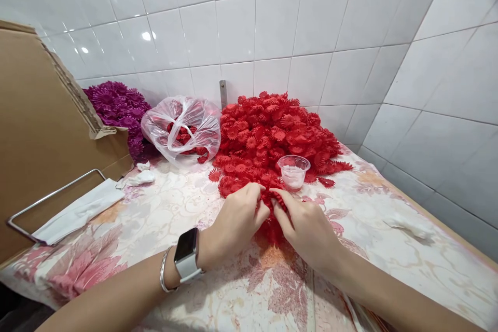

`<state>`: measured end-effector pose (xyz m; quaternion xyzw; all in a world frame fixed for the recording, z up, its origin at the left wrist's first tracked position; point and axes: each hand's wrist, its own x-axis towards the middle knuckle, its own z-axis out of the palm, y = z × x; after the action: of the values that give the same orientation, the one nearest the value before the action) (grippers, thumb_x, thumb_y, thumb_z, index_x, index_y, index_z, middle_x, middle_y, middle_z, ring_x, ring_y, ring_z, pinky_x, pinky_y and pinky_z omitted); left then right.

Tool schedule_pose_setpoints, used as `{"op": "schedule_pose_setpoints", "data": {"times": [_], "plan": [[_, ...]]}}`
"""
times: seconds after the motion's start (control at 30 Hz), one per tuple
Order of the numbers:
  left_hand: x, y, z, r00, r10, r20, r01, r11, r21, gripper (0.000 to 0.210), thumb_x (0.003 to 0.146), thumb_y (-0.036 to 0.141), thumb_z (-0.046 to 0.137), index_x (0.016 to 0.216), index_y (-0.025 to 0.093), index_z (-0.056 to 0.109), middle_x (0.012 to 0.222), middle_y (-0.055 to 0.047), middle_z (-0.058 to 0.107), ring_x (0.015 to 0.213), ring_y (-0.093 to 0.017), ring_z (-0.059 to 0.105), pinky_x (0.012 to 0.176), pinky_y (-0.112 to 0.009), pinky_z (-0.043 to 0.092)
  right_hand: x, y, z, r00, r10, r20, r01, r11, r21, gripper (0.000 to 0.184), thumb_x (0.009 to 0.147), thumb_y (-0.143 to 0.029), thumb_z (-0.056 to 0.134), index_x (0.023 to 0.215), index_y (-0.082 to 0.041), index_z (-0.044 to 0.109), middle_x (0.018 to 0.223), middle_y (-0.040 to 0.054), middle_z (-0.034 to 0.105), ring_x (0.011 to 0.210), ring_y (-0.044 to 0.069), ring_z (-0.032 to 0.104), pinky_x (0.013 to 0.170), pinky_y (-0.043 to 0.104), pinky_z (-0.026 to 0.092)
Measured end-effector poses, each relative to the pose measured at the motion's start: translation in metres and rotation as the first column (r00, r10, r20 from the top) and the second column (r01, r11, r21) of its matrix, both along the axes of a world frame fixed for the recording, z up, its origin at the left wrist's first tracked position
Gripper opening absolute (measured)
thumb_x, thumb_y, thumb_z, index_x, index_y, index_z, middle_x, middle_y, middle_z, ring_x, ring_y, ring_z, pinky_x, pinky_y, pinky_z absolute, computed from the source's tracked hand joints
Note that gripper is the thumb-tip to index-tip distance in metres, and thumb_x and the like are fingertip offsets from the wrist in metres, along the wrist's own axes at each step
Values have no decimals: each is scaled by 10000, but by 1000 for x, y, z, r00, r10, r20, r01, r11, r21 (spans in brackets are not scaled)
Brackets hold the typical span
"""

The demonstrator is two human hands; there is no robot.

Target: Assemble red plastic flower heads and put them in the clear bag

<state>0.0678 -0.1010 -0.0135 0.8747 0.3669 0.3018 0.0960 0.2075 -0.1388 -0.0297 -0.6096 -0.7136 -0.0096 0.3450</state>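
My left hand (244, 212) and my right hand (304, 223) meet at the front of a large heap of red fabric flowers (272, 129). Thumb and fingers of both hands are pinched together on a red fabric flower (277, 199), which the fingers partly cover. More red material hangs or lies just below the fingertips; its exact shape is blurred. Right behind my right hand stands a small clear plastic cup (293, 172) with something whitish inside, touching the edge of the heap.
Left of the heap sits a clear plastic bag (182, 129) with red flowers in it, then a purple flower pile (116, 109). A cardboard box (50, 129) blocks the left side, near a wire frame with white tissue (81, 210). Crumpled white tissue (410, 228) lies right. Tiled walls (272, 21) close off the back.
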Motion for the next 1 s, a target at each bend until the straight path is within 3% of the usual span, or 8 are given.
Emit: {"op": "schedule_pose_setpoints", "data": {"times": [0.07,0.13,0.23,0.33,0.43,0.53,0.63,1.0], "plan": [[-3,4,-3,993,17,-121,5,984,179,177,764,47,369,828,153,495,876,-80,588,825,-195,552,719,-332,460,3,0,0,989,-70,132,66,997,37,315,790,-165,384,1018,-106,593,652,88,665,584,227,619,527,292,403],[-8,12,-3,983,79,-168,-25,953,302,235,726,-13,351,825,146,492,925,-107,578,915,-220,536,778,-359,456,9,2,4,977,-138,161,134,990,35,293,790,-172,396,990,-110,600,647,94,656,582,231,609,525,294,390],[-13,23,0,980,165,-112,-119,934,336,228,717,-6,400,866,144,487,1016,-128,560,998,-241,506,850,-388,432,14,5,11,998,-54,-35,51,997,-66,274,843,-227,354,1011,-150,557,697,76,641,614,211,585,568,299,396],[-13,24,6,997,78,14,-79,972,221,204,753,73,468,938,158,480,1090,-113,542,1034,-229,491,884,-383,413,12,6,14,934,130,-333,-179,977,-120,220,876,-262,312,981,-199,494,710,21,592,640,171,547,600,279,400],[-10,17,8,990,-58,127,54,998,29,145,798,169,489,942,179,500,1017,-67,581,964,-191,531,854,-342,425,8,6,11,852,192,-488,-298,943,-149,178,863,-243,304,744,-212,434,601,-23,501,553,138,478,547,257,368],[-7,10,7,968,-128,215,160,978,-136,128,816,209,493,936,183,528,946,-35,611,876,-152,567,795,-285,443,6,6,8,813,159,-560,-303,937,-174,216,833,-217,322,620,-215,360,519,-44,434,489,114,421,496,240,323],[-5,6,6,947,-131,292,200,954,-221,107,817,228,505,909,182,535,901,-14,616,820,-127,579,740,-241,451,7,6,7,782,127,-611,-307,930,-201,252,828,-236,348,579,-205,374,495,-44,435,463,99,405,466,231,297],[-4,2,6,908,-116,402,251,920,-300,153,779,303,566,854,182,622,865,-25,645,806,-147,594,737,-248,461,7,1,9,748,139,-649,-364,903,-226,294,803,-292,444,527,-189,452,436,-36,502,428,100,440,454,221,314]]}}
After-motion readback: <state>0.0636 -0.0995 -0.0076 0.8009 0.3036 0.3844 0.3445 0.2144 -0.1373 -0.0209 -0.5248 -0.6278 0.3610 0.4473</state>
